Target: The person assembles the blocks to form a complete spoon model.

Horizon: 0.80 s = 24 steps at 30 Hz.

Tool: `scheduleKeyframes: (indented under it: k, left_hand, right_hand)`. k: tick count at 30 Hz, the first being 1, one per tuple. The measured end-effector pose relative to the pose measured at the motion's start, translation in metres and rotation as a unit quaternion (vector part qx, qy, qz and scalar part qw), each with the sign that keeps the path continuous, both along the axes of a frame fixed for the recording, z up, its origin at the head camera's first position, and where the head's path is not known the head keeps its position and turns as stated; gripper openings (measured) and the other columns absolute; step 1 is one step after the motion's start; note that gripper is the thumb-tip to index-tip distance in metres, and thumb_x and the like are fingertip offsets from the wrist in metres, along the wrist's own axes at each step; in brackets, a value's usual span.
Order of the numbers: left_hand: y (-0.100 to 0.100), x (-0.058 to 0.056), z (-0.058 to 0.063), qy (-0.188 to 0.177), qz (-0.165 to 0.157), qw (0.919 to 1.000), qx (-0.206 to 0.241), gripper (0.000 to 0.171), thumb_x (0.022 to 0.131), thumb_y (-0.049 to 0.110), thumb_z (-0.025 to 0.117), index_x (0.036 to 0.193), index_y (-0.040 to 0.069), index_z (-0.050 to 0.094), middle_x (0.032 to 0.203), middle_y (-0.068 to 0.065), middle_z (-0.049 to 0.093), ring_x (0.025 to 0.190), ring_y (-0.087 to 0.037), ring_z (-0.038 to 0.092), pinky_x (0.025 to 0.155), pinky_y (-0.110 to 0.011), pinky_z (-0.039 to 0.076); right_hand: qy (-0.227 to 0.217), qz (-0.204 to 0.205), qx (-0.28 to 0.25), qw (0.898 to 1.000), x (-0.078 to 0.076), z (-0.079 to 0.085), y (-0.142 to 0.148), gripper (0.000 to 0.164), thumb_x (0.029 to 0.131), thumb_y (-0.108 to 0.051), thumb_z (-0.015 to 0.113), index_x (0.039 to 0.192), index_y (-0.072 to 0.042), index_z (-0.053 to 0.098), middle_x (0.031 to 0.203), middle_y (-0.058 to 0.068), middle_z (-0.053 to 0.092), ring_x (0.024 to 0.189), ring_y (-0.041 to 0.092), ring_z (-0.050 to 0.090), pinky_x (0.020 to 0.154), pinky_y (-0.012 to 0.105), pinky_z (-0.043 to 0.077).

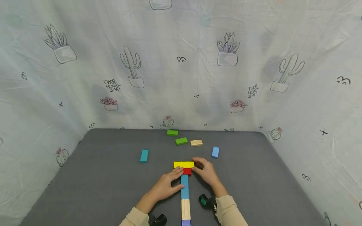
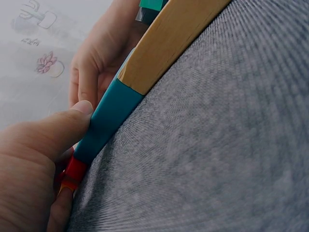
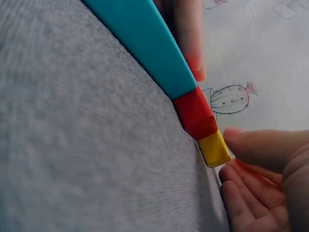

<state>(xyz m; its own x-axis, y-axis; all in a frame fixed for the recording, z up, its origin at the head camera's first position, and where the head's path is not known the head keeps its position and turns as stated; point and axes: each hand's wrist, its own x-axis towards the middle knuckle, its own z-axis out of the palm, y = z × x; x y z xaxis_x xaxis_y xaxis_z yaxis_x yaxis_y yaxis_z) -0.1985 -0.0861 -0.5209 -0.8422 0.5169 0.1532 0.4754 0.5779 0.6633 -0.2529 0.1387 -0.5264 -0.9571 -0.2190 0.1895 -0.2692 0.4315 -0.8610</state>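
Note:
A yellow block (image 1: 183, 164) lies crosswise at the far end of a row of blocks. Below it comes a red block (image 1: 187, 171), then a long blue block (image 1: 184, 187). My left hand (image 1: 165, 186) reaches in from the left, fingers extended over the red block and the yellow block's near edge. Its thumb (image 2: 67, 126) rests against the blue block in the left wrist view. My right hand (image 1: 207, 172) is at the yellow block's right end, thumb and forefinger on either side, pinching it. The other fingers curl loosely in the right wrist view.
A wooden block (image 1: 185, 209) and a purple block (image 1: 186, 223) continue the row toward me. Farther off lie several loose blocks: a teal one (image 1: 144, 156), a light blue one (image 1: 215, 152), a natural wood one (image 1: 196, 143) and two green ones. A patterned curtain (image 1: 181, 78) borders the grey tabletop (image 1: 107, 175).

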Motion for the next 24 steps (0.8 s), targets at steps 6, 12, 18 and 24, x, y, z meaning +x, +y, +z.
scheduleKeyframes:
  k: [6,12,18,24]
  left_hand:
    - [0.0,0.001,-0.002,-0.002,-0.001,1.0,0.006,0.064,0.091,0.046,0.058,0.141,0.008,0.046,0.15,-0.004,0.039,0.141,-0.025,0.032,0.109,-0.048,0.036]
    - [-0.001,0.002,-0.002,0.002,-0.002,1.0,0.006,0.063,0.091,0.044,0.06,0.141,0.008,0.046,0.149,-0.005,0.04,0.141,-0.026,0.032,0.109,-0.049,0.036]
    - [-0.001,0.002,-0.001,0.008,-0.004,0.9999,0.009,0.063,0.091,0.044,0.06,0.14,0.007,0.047,0.149,-0.005,0.04,0.141,-0.026,0.032,0.109,-0.048,0.036]
    - [-0.001,0.001,-0.001,0.005,-0.007,0.9999,0.008,0.063,0.091,0.045,0.059,0.141,0.007,0.046,0.15,-0.005,0.039,0.141,-0.026,0.031,0.109,-0.048,0.035]
  right_hand:
    - [-0.014,-0.014,-0.038,0.999,-0.001,0.002,0.006,0.044,0.084,-0.012,0.072,0.125,0.001,0.059,0.126,0.019,0.06,0.116,0.035,0.057,0.098,0.045,0.048]
    - [-0.013,-0.054,-0.028,0.998,-0.006,0.01,0.024,0.05,0.085,-0.012,0.071,0.13,0.0,0.055,0.132,0.019,0.056,0.122,0.036,0.053,0.101,0.045,0.045]
    - [-0.007,-0.096,-0.019,0.995,-0.016,0.015,0.049,0.053,0.085,-0.01,0.071,0.133,0.001,0.051,0.134,0.024,0.051,0.126,0.041,0.048,0.104,0.046,0.043]
    - [-0.03,-0.117,-0.03,0.992,-0.025,0.014,0.075,0.058,0.086,-0.01,0.07,0.137,0.003,0.045,0.139,0.027,0.044,0.131,0.041,0.041,0.108,0.047,0.037]
